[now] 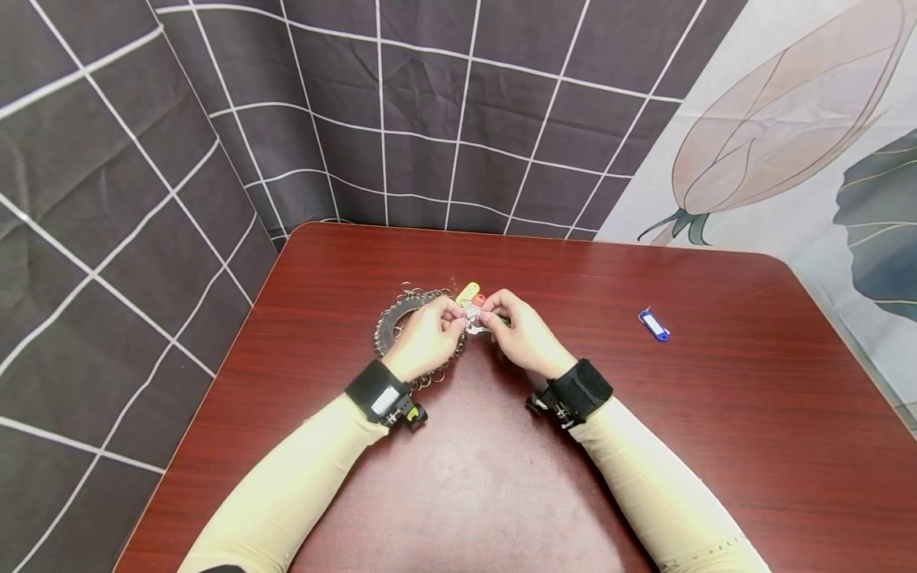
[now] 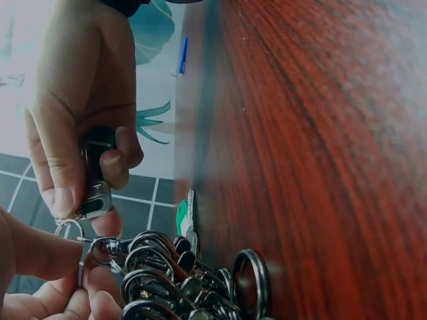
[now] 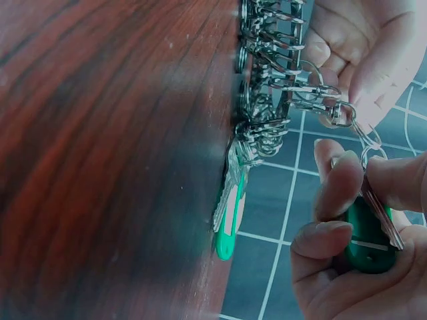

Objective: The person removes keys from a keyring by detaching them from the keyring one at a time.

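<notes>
A dark hoop (image 1: 385,328) rimmed with several metal snap clasps (image 3: 273,47) lies on the table under my left hand (image 1: 427,338). That hand pinches a split ring (image 3: 369,135) joined to one clasp at the hoop's right side. Close beside it, my right hand (image 1: 528,333) grips a green key tag (image 3: 363,233) with a key (image 3: 383,217) and its small ring between thumb and fingers. The two rings meet between the fingertips. Whether they are linked I cannot tell. Another green tag (image 3: 227,233) with keys hangs by the clasps.
Just beyond my hands lie a yellow tag (image 1: 469,292) and a red tag (image 1: 478,300). A blue tag (image 1: 654,325) rests farther right on the reddish-brown table (image 1: 458,477). Dark gridded cloth (image 1: 423,95) hangs behind the table's far edge.
</notes>
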Available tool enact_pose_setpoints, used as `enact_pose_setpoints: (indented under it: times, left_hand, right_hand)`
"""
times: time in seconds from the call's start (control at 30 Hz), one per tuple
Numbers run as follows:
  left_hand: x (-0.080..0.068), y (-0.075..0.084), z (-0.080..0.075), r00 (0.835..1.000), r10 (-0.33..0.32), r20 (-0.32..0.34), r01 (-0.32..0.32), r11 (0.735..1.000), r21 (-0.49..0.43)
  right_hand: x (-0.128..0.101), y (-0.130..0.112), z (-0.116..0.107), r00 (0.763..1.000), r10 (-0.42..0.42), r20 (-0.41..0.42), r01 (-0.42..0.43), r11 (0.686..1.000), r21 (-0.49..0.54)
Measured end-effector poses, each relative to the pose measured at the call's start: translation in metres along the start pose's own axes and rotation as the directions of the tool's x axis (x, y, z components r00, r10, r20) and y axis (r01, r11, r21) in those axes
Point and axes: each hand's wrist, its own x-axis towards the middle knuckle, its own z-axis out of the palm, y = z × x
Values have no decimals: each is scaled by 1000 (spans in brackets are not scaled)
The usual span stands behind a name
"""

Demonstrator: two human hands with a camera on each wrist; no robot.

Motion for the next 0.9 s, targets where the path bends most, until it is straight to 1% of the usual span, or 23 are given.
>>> enact_pose_setpoints:
  times: [0.23,0.37,0.5,0.67,0.9]
  left_hand:
    - [-1,0,-1,1000,19,-23,-19,1000,-13]
    - [-2,-1,-1,999,22,-35,-22,1000,-17]
    - [-2,1,-2,999,12,-43,-13,1000,-17]
    - [-4,3,-3,999,3,-42,-3,1000,-10]
    - [-2,2,-3,999,27,-38,-28,1000,-9]
  right_hand:
    - [1,1,1,999,-37,8,37,999,16]
    - [0,0,1,999,-50,5,50,999,-15]
    - [0,0,0,998,-63,9,63,997,-46]
    - [-1,0,-1,998,-58,34,60,996,-60]
    - [-1,1,-1,998,-38,47,41,997,-65]
